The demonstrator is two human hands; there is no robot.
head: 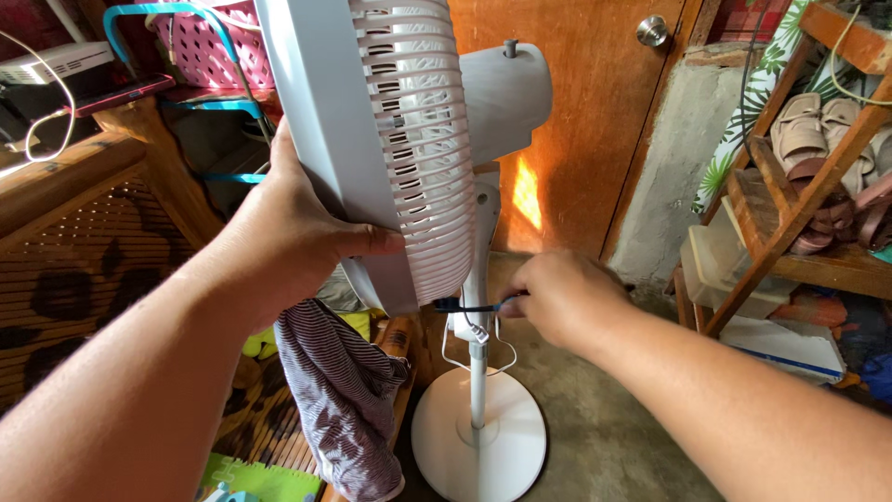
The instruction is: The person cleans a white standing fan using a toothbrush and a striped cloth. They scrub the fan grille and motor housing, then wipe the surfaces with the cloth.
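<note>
A white stand fan fills the middle, seen side-on, with its ribbed grille (423,139), motor housing (506,98) and round base (478,437) on the floor. My left hand (288,237) grips the grille's rim from the left, thumb lying across the ribs. My right hand (557,297) pinches a small dark screwdriver (465,304) whose tip meets the bottom edge of the grille near the pole (478,372).
A striped cloth (344,400) hangs beside a wooden bench (84,232) at left. A pink basket (209,42) stands behind. A wooden door (585,121) is behind the fan. A wooden rack (790,195) with sandals and plastic boxes is at right.
</note>
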